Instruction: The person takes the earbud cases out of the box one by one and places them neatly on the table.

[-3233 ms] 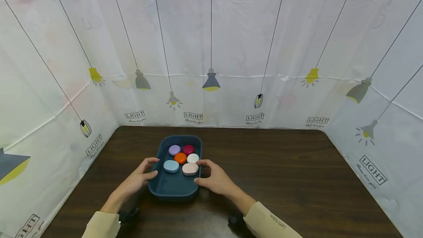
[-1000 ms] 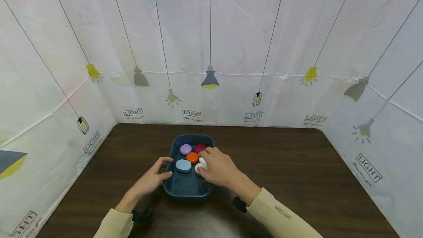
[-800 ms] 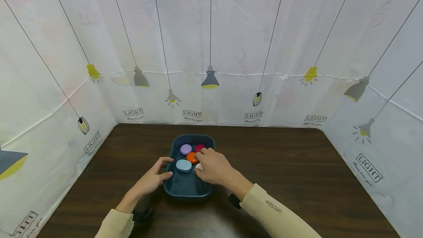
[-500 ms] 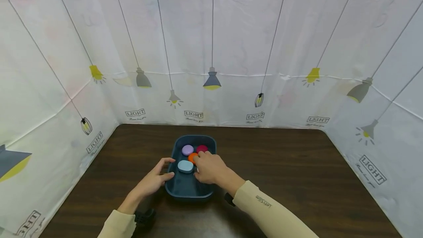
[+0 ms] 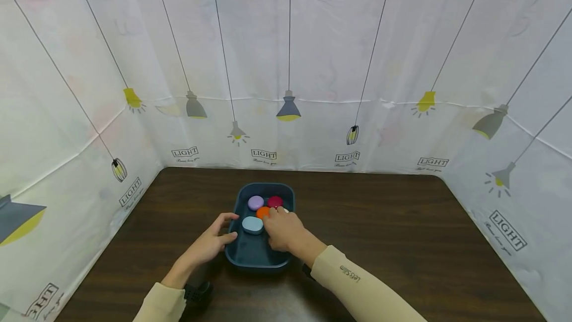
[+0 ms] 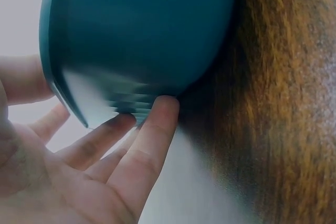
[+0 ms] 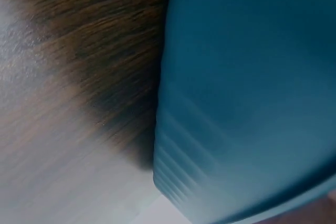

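Note:
A dark blue tray (image 5: pixel 259 257) with rounded corners stands on the wooden table. My left hand (image 5: pixel 210 237) grips its left wall: thumb and index finger reach over the rim, and other fingertips press the ridged outer side in the left wrist view. Inside lie a lilac disc (image 5: pixel 255 202), a crimson disc (image 5: pixel 275 202), an orange disc (image 5: pixel 262 212) and a light blue rounded oblong (image 5: pixel 252 225). My right hand (image 5: pixel 286 232) is inside the tray's right half, fingers bent down. It hides the pale pink oblong and most of the white disc (image 5: pixel 286 210), so I cannot tell what it holds.
The brown table (image 5: pixel 380 242) extends right and behind the tray. A white curtain (image 5: pixel 321 53) printed with hanging lamps encloses the back and sides. In the right wrist view the tray's outer wall (image 7: pixel 247 87) fills much of the frame.
My right hand has left the tray's right rim and come inward over the pink and white pieces, covering the pink one. The tray has shifted right with my left hand still on its side.

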Motion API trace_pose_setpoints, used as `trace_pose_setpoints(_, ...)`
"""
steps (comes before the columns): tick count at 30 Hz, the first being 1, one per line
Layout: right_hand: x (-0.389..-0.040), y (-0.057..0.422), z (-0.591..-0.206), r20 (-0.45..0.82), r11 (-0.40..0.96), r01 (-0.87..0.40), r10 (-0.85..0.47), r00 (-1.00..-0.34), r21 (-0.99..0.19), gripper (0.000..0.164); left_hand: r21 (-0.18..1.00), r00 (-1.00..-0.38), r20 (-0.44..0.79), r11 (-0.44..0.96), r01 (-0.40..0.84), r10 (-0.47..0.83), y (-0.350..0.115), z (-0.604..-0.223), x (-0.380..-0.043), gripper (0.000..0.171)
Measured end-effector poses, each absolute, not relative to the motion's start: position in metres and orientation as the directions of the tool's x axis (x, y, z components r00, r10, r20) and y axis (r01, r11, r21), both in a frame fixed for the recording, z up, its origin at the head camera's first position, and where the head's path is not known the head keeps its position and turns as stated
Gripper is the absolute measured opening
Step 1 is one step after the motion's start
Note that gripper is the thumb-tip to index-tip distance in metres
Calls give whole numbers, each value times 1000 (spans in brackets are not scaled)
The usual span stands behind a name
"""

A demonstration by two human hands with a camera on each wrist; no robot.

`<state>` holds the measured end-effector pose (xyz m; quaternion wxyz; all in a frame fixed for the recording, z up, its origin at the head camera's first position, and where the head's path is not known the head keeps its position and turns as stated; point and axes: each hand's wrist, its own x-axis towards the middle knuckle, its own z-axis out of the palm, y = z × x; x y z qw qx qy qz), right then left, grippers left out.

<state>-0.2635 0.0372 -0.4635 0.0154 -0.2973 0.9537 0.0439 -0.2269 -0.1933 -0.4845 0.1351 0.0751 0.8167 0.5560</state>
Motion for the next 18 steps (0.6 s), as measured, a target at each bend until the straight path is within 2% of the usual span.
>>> trace_pose_setpoints(10, -262, 38, -464, -90, 802, -598, -595, -799, 6, 23, 920, -961, -137, 391, -34, 239, -189, -488, -227, 44)
trace_pose_setpoints(18, -255, 42, -454, -73, 794, -607, -607, -791, -31, 24, 894, -968, -118, 447, -7, 221, -186, -485, -228, 42)
